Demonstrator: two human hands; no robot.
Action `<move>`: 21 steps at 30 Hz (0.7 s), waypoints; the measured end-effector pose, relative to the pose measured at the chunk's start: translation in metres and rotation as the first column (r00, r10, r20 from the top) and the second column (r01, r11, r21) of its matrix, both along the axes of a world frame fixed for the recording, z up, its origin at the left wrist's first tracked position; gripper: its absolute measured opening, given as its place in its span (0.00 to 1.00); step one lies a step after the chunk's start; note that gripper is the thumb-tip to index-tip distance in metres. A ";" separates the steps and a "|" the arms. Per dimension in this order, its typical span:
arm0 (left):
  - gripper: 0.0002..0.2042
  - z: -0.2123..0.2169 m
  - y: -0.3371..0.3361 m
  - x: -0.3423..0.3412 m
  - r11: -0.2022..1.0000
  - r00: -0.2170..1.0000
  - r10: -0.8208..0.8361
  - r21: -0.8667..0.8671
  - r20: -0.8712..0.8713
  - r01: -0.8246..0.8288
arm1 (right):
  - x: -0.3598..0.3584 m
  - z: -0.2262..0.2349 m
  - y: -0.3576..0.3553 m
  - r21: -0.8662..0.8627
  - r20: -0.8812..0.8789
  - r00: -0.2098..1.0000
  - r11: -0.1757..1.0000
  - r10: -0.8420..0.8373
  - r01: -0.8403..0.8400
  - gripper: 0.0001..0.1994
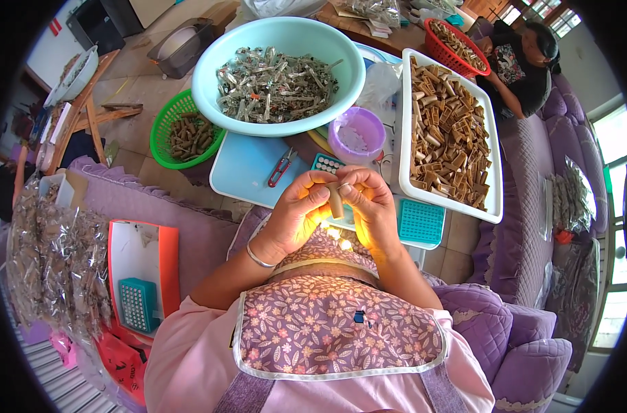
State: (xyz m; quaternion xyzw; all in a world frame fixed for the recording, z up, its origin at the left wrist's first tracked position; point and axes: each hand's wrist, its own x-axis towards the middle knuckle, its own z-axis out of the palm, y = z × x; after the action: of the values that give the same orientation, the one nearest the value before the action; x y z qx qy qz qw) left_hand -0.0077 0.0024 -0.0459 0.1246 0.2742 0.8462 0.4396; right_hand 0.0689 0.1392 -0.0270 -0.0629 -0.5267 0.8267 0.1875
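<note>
Centre: left hand point(293, 213) and right hand point(370, 210) pinch one brown piece point(336, 202), fingertips closed. Upper centre: one pale-blue basin point(351, 65). Upper right: one white tray point(405, 124).

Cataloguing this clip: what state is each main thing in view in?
Brown piece: gripped, held up
Left hand: closed on that piece
Right hand: closed on that piece
Blue basin: heaped with clear and dark parts
White tray: filled with brown parts
Green basket: partly filled with brownish pieces
Red basket: filled with brown parts
Purple bowl: pale contents inside
Red snips: lying down, unheld
</note>
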 end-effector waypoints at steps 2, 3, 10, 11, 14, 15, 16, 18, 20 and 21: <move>0.11 0.001 -0.002 0.000 1.000 1.000 -0.009 -0.019 -0.019 0.009 | 0.002 0.004 0.000 0.008 0.020 1.000 1.000 0.011 -0.011 0.04; 0.10 0.000 -0.002 0.000 1.000 1.000 -0.002 -0.017 -0.019 0.002 | 0.003 0.003 0.001 0.008 0.020 1.000 1.000 0.012 -0.012 0.04; 0.10 -0.008 -0.001 -0.004 0.999 0.998 -0.026 -0.030 -0.050 0.025 | 0.007 0.003 0.008 0.398 0.000 0.997 0.915 -0.078 0.071 0.04; 0.10 -0.010 -0.001 -0.004 0.999 0.997 -0.037 -0.032 -0.074 0.035 | 0.006 0.003 0.008 0.397 0.003 0.997 0.915 -0.076 0.068 0.04; 0.11 -0.002 -0.001 -0.001 0.998 0.998 -0.030 -0.059 -0.046 0.027 | 0.007 0.007 0.006 0.482 -0.044 0.987 0.862 -0.156 0.158 0.03; 0.11 -0.001 0.000 -0.001 0.997 0.998 -0.024 -0.072 -0.054 0.020 | 0.006 0.006 0.007 0.482 -0.043 0.987 0.862 -0.155 0.156 0.03; 0.10 -0.001 0.000 -0.001 0.997 0.997 -0.025 -0.073 -0.068 0.020 | 0.006 0.006 0.010 0.632 -0.090 0.983 0.753 -0.162 0.182 0.03; 0.10 0.001 -0.001 -0.001 0.999 0.999 -0.028 -0.044 -0.036 0.026 | 0.005 0.011 0.009 0.818 -0.175 0.971 0.524 -0.165 0.237 0.05; 0.10 -0.002 -0.001 -0.002 0.999 1.000 -0.017 -0.049 -0.025 0.016 | 0.005 0.012 0.009 0.825 -0.161 0.973 0.519 -0.165 0.225 0.06; 0.09 -0.003 -0.001 -0.003 0.999 0.999 -0.035 -0.037 -0.028 0.034 | 0.006 0.012 0.009 0.831 -0.148 0.974 0.512 -0.171 0.216 0.06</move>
State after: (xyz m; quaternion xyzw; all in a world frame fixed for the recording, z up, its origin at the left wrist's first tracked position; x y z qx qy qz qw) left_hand -0.0111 0.0010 -0.0485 0.1333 0.2937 0.8314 0.4524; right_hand 0.0748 0.1480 -0.0146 -0.0036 -0.8442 0.4457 0.2977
